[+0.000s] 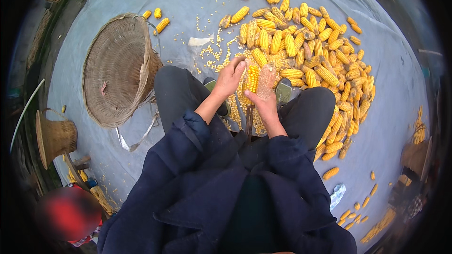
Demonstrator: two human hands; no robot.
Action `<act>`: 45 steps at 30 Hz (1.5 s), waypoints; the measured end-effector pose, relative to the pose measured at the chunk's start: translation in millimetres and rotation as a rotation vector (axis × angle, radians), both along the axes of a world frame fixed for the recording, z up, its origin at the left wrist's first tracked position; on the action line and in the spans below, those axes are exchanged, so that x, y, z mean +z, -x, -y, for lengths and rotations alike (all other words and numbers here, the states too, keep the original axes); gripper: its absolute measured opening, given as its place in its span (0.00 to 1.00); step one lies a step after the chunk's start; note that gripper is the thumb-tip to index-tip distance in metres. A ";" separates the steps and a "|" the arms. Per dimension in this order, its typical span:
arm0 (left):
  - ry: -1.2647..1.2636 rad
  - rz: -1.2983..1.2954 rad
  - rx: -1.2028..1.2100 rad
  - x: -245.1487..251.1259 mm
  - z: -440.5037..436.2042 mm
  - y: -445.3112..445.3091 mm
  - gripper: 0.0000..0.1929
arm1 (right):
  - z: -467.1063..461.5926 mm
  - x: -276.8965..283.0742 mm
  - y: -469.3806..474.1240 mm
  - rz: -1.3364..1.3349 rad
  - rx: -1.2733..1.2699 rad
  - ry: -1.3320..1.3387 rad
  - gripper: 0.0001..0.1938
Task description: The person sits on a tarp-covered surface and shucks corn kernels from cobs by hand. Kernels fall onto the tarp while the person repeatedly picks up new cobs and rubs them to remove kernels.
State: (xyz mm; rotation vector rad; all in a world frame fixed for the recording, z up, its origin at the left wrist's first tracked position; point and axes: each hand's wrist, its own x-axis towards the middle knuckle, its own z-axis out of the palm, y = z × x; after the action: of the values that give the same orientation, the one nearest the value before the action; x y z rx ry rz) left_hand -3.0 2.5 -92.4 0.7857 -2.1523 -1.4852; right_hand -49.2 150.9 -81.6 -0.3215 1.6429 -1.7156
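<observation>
A partly shelled ear of corn [251,78] stands nearly upright between my two hands. My left hand [229,77] grips its upper end, fingers curled behind it. The thumb of my right hand [265,105] touches its lower end. In that same right hand is a bare, pinkish corn cob [266,82], pointing away from me. Just below the hands, a narrow slotted bar [249,120], brown like rusty metal or wood, rises between my legs. Loose corn kernels [259,127] cover the ground around my shoes.
A large pile of corn ears [317,53] spreads ahead and to the right. Left of my knee, a big wicker basket [116,74] lies tipped over on the grey sheet [190,3]. A smaller basket [60,137] lies farther left. Another person [70,215] is at the lower left.
</observation>
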 end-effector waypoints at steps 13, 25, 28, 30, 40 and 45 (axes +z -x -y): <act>-1.259 -0.357 -0.281 46.3 0.1 -34.3 0.28 | -11.4 22.6 40.1 0.429 -0.129 0.405 0.32; -1.076 0.276 -0.561 67.5 -3.6 -34.8 0.27 | -8.0 28.2 38.4 0.070 0.222 0.427 0.25; -1.059 0.306 -0.525 67.2 -17.9 -35.4 0.22 | -10.0 33.1 40.1 0.252 0.234 0.540 0.27; -1.091 0.239 -0.530 61.7 -14.3 -35.7 0.21 | -8.3 36.7 44.8 0.304 0.138 0.559 0.26; -1.011 0.386 -0.612 75.2 -34.3 -23.7 0.12 | -1.3 44.3 48.4 -0.082 0.167 0.256 0.10; -0.507 0.509 -0.537 59.7 -57.2 -7.0 0.20 | 9.2 18.7 53.1 0.367 -0.228 0.247 0.13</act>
State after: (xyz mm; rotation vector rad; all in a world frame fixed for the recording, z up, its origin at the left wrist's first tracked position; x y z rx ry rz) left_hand 4.1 59.7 -32.8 0.8569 -2.5151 -2.3858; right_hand -102.3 141.7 -62.9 0.0703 1.2403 -2.0137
